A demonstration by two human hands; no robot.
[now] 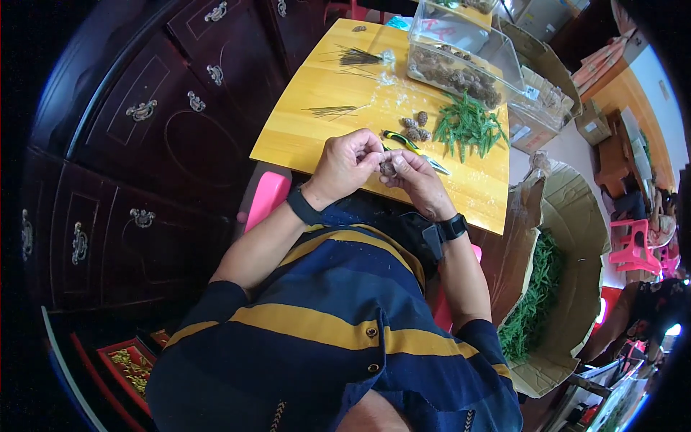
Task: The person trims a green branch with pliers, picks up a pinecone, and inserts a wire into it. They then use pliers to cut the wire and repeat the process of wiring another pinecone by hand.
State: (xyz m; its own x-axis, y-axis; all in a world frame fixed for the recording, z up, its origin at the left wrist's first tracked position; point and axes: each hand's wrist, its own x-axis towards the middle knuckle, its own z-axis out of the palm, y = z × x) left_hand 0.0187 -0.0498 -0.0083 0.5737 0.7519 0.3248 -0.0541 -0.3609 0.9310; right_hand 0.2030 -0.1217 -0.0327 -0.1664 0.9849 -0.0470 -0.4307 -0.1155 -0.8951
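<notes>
Both hands meet over the near edge of the yellow wooden table (pixel 302 137). A small brown pine cone (pixel 388 169) is held between the thumb and fingers of my right hand (pixel 421 186). My left hand (pixel 344 167) is pinched closed right beside the cone; what its fingertips grip is too small to make out. Just beyond my hands lie pliers (pixel 400 139) with yellow-green and black handles, partly hidden by my right hand. Several loose pine cones (pixel 414 132) rest past the pliers, next to a pile of green artificial sprigs (pixel 469 124).
Thin dark wires (pixel 360 57) lie in a bundle at the far left, with a few more wires (pixel 333 111) nearer. A clear plastic bin (pixel 461 72) holds many cones. Right of the table stands a cardboard box (pixel 576 216) of greenery. Dark drawers (pixel 144 144) line the left.
</notes>
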